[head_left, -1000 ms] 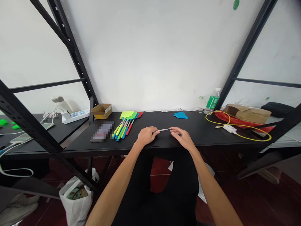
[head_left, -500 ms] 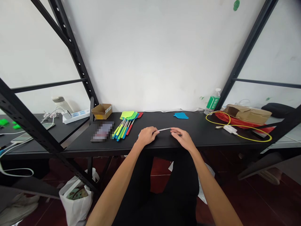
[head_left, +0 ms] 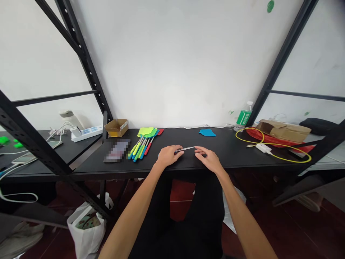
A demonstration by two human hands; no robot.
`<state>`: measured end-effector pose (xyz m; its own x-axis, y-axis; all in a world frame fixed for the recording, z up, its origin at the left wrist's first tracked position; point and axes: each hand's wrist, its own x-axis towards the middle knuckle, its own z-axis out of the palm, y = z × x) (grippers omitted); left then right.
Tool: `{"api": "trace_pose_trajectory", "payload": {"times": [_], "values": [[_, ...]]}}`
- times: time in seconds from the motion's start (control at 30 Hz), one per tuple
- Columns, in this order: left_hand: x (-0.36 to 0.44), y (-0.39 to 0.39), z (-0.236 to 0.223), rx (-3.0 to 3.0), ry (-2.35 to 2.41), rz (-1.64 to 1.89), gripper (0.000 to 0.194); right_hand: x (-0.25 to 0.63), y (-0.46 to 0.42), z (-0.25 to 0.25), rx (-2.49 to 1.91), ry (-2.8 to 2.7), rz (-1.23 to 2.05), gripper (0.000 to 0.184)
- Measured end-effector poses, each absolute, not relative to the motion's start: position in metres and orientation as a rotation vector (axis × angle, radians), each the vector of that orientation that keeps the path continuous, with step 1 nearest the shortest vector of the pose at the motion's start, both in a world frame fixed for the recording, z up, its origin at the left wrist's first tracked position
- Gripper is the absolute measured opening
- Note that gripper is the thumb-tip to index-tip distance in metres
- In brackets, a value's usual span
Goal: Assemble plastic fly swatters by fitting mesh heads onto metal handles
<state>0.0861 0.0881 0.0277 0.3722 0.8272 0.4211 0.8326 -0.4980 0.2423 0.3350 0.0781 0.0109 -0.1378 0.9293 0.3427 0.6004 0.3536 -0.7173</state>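
Observation:
A thin metal rod (head_left: 188, 148) lies across the front of the black table (head_left: 229, 153) between my two hands. My left hand (head_left: 167, 155) is closed around its left end, where a bit of blue handle peeks out. My right hand (head_left: 208, 158) pinches its right end with the fingertips. A bundle of fly swatters (head_left: 142, 143) with green, blue and red handles lies to the left. A loose blue swatter head (head_left: 207, 132) rests farther back on the table.
A small cardboard box (head_left: 116, 127) stands at the back left. A green-labelled bottle (head_left: 244, 117), a yellow cable (head_left: 272, 145) with a white adapter, and a brown paper bag (head_left: 283, 130) are at the right. Black shelf posts frame both sides. A white bag (head_left: 87, 230) sits on the floor.
My hands have drawn slightly closer together along the rod. Little else has moved.

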Motion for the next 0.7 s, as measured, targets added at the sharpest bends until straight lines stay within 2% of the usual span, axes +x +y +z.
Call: {"api": "trace_pose_trajectory", "payload": {"times": [0.17,0.3,0.47,0.7], "values": [[0.086,0.090,0.026,-2.575,-1.580,-0.750,0.036,0.333,0.075,0.013,-1.412,-1.898,0.442,0.036],[0.085,0.091,0.025,-2.562,-1.600,-0.695,0.034,0.329,0.074,0.009,-1.480,-1.981,0.231,0.039],[0.086,0.089,0.025,-2.548,-1.638,-0.665,0.035,0.322,0.079,-0.005,-1.736,-2.041,0.009,0.062],[0.086,0.089,0.025,-2.547,-1.650,-0.651,0.036,0.330,0.114,-0.010,-2.016,-2.009,0.069,0.081]]}}
